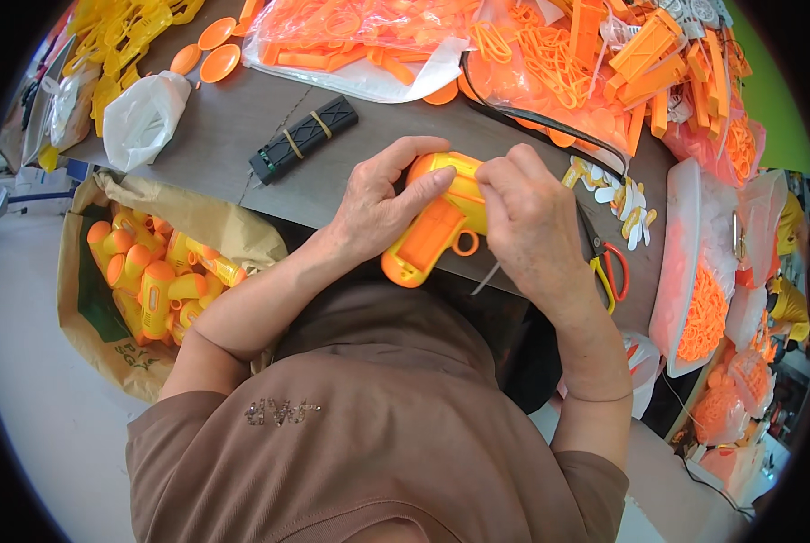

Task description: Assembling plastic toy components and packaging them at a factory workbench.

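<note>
Fingers of the bare left hand (pixel 380 192) curl round a rounded, yellow-and-orange moulded-plastic housing (pixel 466 187), thumb laid across its face; those of the bare right hand (pixel 536 222) are bunched in a pinch at its right side, though whether a small part lies between the tips cannot be told. The housing is tilted, at the near edge of a matt grey-brown tabletop (pixel 215 118). Slipping seems the likeliest fault: a smooth, curved shell offers little friction, so sideways pressure from the pinch could twist it out of the left grasp and over the edge. A thin, pale, straight strip (pixel 486 279) below the right hand might snag if the wrist turned sharply. Scissors with looped red and yellow handles (pixel 623 264) lie near the right forearm (pixel 595 348); a wide sweep could knock them. The housing bears a rectangular orange recess (pixel 432 232) and a round orange ring (pixel 466 254). Elsewhere, 2 tan elastic bands (pixel 320 125) bind a patterned black bar (pixel 307 138); 3 shallow orange discs (pixel 219 63) gleam; a creased brown paper sack (pixel 242 233) holds glossy yellow-and-orange pieces (pixel 156 294).
</note>
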Tool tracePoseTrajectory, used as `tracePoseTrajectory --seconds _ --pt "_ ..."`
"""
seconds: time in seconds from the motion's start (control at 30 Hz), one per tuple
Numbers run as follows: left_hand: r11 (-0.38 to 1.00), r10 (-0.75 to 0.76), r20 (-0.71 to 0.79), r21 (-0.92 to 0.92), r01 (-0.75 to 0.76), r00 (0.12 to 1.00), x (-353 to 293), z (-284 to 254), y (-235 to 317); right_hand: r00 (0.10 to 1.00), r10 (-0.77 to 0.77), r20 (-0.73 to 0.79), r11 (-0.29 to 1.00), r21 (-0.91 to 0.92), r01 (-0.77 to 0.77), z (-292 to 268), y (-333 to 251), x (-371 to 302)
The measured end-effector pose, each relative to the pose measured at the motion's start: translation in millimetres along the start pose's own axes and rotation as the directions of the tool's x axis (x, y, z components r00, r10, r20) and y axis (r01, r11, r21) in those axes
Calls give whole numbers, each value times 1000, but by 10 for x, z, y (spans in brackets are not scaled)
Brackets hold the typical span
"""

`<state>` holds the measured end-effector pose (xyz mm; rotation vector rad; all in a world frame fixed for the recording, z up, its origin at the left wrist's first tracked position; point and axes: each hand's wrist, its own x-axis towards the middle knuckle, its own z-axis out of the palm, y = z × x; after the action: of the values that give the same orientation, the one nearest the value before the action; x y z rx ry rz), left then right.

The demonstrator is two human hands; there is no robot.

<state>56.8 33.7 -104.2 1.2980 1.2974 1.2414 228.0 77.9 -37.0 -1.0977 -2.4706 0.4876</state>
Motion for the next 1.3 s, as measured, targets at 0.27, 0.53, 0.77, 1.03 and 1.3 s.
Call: tracePoseTrajectory --seconds 0.27,0.53,0.77,1.03,1.3 --pt "982 177 -46 -57 -179 983 -64 33 -182 983 129 -130 969 229 -97 -73 137 -198" --pt "982 182 2 -43 -182 983 -79 12 -166 823 519 -231 845 -7 -535 -183 1193 -315" --pt "975 217 -65 -29 -219 974 -70 33 -210 812 547 -204 833 40 -551 -25 1247 -223" --pt "815 520 -52 330 -477 852 48 -86 337 829 548 -109 586 757 -289 -281 903 -237" --pt "992 76 224 84 -97 972 270 72 715 987 -106 -125 927 348 143 -420 60 100"
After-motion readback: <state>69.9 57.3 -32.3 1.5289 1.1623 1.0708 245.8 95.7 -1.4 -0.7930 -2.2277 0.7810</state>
